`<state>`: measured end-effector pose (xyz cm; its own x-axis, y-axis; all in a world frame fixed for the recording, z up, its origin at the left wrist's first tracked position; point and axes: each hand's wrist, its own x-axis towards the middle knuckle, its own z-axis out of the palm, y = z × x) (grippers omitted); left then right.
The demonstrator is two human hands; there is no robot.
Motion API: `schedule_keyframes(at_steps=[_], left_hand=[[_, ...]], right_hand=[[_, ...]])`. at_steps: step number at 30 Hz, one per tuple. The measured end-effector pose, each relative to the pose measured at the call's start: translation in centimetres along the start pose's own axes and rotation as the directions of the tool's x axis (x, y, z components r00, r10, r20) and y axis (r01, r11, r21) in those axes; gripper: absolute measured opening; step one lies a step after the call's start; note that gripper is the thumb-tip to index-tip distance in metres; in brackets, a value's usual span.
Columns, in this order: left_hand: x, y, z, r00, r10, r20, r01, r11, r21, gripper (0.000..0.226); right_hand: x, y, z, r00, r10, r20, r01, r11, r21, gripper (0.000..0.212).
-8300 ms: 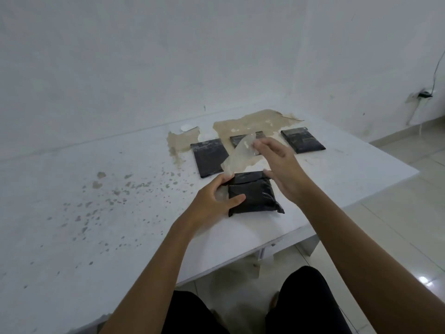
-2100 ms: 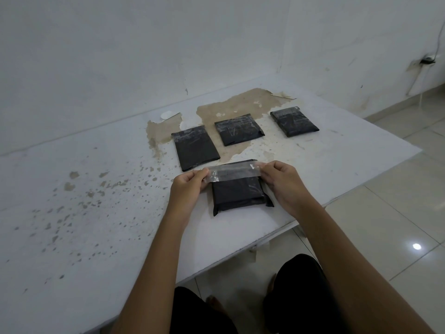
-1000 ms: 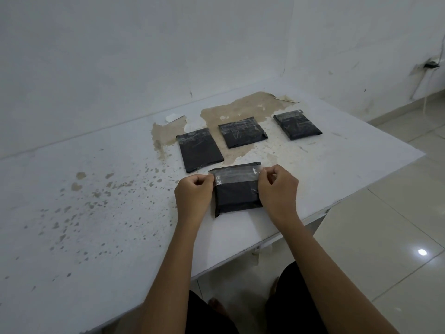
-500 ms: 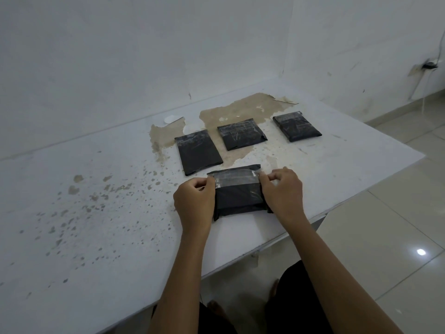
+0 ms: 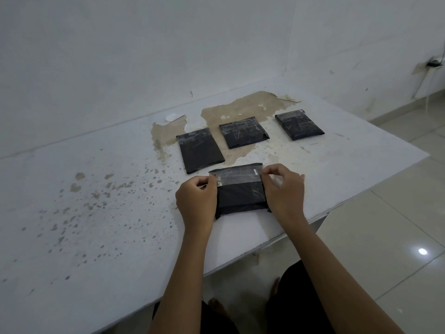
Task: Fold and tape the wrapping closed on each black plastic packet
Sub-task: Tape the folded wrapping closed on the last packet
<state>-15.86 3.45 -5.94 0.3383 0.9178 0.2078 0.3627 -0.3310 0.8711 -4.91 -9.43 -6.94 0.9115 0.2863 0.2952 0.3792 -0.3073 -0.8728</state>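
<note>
Nearly done: three taped packets (image 5: 245,131) lined up above centre, fourth packet (image 5: 240,192) at mid-frame on the worktop (image 5: 96,225), left hand (image 5: 196,201) and right hand (image 5: 283,189) pinching its tape strip (image 5: 237,179) ends (not yet wrapped round the sides).

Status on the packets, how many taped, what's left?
Done: three taped packets lie in the back row. In hand: left hand and right hand pinch the tape strip ends across the fourth packet. Left: press the ends down.

Both forearms (image 5: 192,261) are bare, with no sleeves, rings or watch visible; dark shorts (image 5: 296,297) cover the lap; feet (image 5: 216,306) are bare.
</note>
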Motion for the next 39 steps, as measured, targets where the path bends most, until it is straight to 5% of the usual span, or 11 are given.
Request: schedule_keyframes(at_steps=[26, 31, 39], left_hand=[[-0.9, 0.0, 0.3, 0.995, 0.039, -0.097, -0.04, 0.999, -0.009, 0.015], [-0.9, 0.0, 0.3, 0.997, 0.0, -0.074, 0.001, 1.0, 0.01, 0.031], [-1.1, 0.4, 0.2, 0.994, 0.037, -0.098, -0.039, 0.999, -0.018, 0.012]], right_hand=[[0.8, 0.7, 0.3, 0.996, 0.01, 0.083, 0.006, 0.981, -0.195, 0.024], [0.9, 0.8, 0.4, 0.996, 0.016, 0.086, 0.002, 0.98, -0.2, 0.023], [0.8, 0.8, 0.5, 0.996, 0.015, 0.084, 0.004, 0.976, -0.22, 0.023]])
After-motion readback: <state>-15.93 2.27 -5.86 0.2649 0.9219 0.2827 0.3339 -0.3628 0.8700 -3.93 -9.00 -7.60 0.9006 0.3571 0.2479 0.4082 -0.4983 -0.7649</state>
